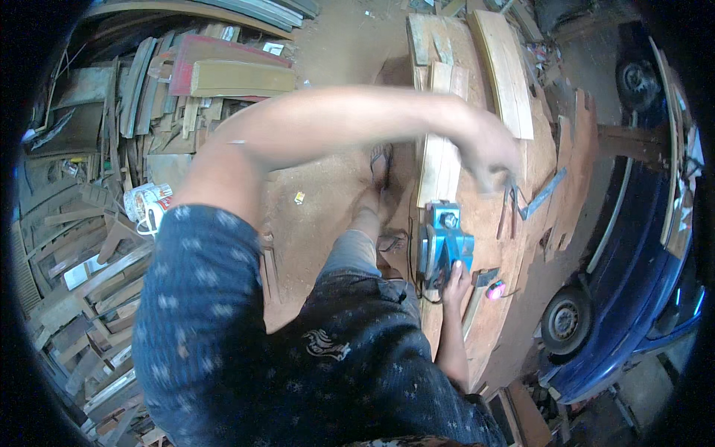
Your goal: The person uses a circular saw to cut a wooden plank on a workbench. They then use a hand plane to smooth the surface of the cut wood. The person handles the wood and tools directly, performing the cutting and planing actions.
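A blue electric planer [445, 249] lies on the brown wooden workbench [484, 223], at the near end of a pale plank [439, 160]. My right hand [456, 284] grips its rear end from below. My left arm stretches across the picture, and my left hand [495, 158] hovers, blurred, over the bench with its fingers pointing down. Just under those fingers are a thin dark tool [509, 205] and a metal square [542, 194]. Whether the left hand holds either one cannot be made out.
More pale boards [506, 67] lie at the bench's far end. A small pink object [495, 290] sits right of the planer. A blue vehicle [640, 268] with a wheel [566, 320] stands at the right. Stacked offcuts [112, 134] and paint tins [145, 203] fill the left.
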